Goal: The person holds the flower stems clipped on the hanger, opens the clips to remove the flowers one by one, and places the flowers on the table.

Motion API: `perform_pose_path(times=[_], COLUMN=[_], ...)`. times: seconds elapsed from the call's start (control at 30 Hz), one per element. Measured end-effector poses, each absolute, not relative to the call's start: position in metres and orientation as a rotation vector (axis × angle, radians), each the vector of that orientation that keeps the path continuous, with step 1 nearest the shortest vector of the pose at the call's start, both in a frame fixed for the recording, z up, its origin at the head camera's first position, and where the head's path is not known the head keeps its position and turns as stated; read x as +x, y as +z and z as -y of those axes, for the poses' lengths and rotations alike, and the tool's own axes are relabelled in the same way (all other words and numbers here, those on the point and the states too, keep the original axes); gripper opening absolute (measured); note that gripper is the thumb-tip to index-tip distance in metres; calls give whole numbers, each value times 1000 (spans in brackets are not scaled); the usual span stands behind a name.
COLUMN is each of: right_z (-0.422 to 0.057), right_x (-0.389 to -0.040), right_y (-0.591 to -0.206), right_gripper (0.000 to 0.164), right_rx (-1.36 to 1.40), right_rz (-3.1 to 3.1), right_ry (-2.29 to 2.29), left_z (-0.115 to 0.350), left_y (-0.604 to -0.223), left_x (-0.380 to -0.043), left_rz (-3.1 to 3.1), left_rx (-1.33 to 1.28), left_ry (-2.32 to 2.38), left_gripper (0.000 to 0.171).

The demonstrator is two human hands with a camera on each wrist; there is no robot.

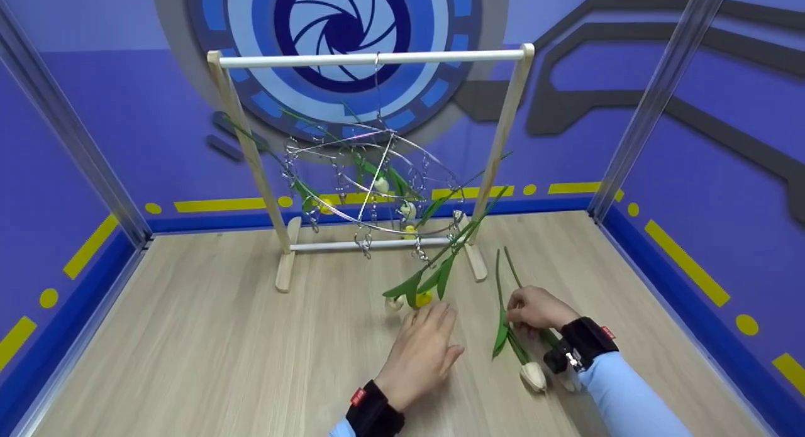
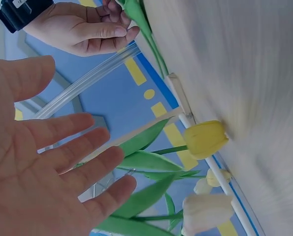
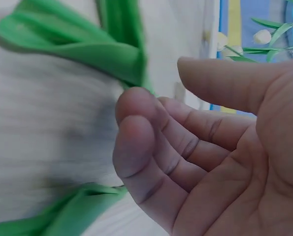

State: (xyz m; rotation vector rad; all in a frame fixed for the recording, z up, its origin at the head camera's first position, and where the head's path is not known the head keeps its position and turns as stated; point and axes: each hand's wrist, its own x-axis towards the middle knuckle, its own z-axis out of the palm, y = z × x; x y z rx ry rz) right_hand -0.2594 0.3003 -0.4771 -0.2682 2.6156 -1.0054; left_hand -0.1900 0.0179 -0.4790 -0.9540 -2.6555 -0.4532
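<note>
My left hand (image 1: 420,352) is spread with its fingers extended, just in front of a yellow tulip (image 1: 424,299) and a white tulip (image 1: 394,304) that hang flower-down from the round clip hanger (image 1: 376,168). In the left wrist view the palm faces these blooms, and nothing lies in it. Over the tabletop at the right, my right hand (image 1: 539,307) hovers at the stems of two tulips; one white bloom (image 1: 533,377) shows, the other lies partly behind the wrist. Its fingers bend loosely beside the green leaves (image 3: 87,54), thumb apart.
A wooden rack with a white top bar (image 1: 302,61) stands at the back and carries the hanger. More tulips, among them a white one (image 1: 407,209), hang from its clips toward the rear. Blue-purple panels (image 1: 710,192) wall the wooden table (image 1: 207,336) in.
</note>
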Motion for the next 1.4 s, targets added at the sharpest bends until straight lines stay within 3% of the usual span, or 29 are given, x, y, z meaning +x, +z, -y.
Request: perform_pose_path(times=[0.57,0.77,0.97,1.4], right_z=[-276,-263,-250,-216], right_x=[-244,-232,-225,-221], right_y=[-427,-413,-409,-413], right_gripper=[11,16,17,12], right_rx=[-640,-644,-663,-746], right_rz=[-2754,-2737,-2747,-2858], right_ry=[-1151,-1250,-1319,-1581], left_z=[-1,7,12,25], left_y=[-452,-444,-441,-429], left_x=[-190,-192,-197,-209], left_rz=[2404,2335,2212,2090], left_rx=[-938,-902,-870,-749], left_ry=[-674,-760,-834,-1068], left_gripper=[36,26,19,20])
